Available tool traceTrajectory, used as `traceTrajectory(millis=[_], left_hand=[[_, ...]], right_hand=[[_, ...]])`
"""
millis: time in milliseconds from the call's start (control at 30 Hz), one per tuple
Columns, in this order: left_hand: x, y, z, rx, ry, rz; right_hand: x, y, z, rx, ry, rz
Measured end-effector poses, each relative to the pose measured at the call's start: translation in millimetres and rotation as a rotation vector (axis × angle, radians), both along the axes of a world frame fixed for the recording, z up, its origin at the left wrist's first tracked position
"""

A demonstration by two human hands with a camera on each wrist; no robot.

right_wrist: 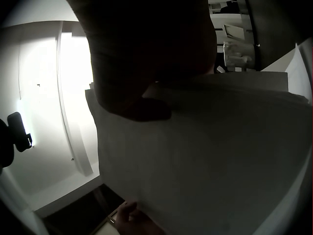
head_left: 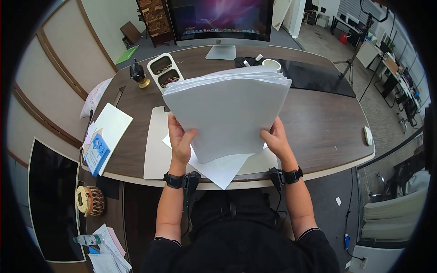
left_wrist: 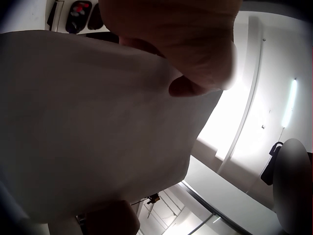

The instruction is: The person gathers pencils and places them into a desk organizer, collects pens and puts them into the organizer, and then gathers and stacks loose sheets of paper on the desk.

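A thick stack of white paper [head_left: 227,113] is held up over the desk's front edge, its top sheets slightly fanned. My left hand [head_left: 180,139] grips its left side, thumb on the near face and fingers behind. On the right side my right hand [head_left: 276,139] grips it the same way. Under the stack, loose white sheets [head_left: 223,170] lie on a pale board [head_left: 154,150], one corner passing the desk edge. In the left wrist view the left hand [left_wrist: 181,39] pinches the paper [left_wrist: 98,117]; in the right wrist view the right hand [right_wrist: 146,63] does so on the paper [right_wrist: 205,147].
A monitor [head_left: 221,20] stands at the back, with a snack tray [head_left: 166,73], a dark figurine [head_left: 138,73] and a white cup [head_left: 271,64] nearer. At left lie a blue box [head_left: 97,154] and a white folder [head_left: 116,125]; at right, a mouse [head_left: 368,135].
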State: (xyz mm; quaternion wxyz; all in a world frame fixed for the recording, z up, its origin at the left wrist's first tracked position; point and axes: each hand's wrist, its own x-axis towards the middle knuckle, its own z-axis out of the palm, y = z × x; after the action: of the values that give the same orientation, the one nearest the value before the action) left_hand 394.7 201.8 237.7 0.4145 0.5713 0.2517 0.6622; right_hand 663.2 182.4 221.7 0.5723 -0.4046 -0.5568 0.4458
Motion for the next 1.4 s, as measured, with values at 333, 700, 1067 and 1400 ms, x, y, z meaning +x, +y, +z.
traceTrajectory(millis=[333, 700, 1067, 1400], left_hand=[[-0.2, -4.1, -8.2, -0.036, 0.037, 0.001], [5.7, -6.5, -28.9, -0.131, 0.003, 0.027], [13.1, 12.6, 13.1, -0.571, 0.048, -0.049], [17.5, 19.5, -18.0, -0.737, 0.296, -0.158]], right_hand=[[4.0, -3.2, -0.6, -0.110, 0.040, 0.075], [3.7, -3.4, -14.4, -0.103, -0.107, 0.052], [12.6, 38.6, 38.2, -0.108, 0.006, 0.104], [36.1, 56.0, 0.4, -0.394, -0.178, 0.114]])
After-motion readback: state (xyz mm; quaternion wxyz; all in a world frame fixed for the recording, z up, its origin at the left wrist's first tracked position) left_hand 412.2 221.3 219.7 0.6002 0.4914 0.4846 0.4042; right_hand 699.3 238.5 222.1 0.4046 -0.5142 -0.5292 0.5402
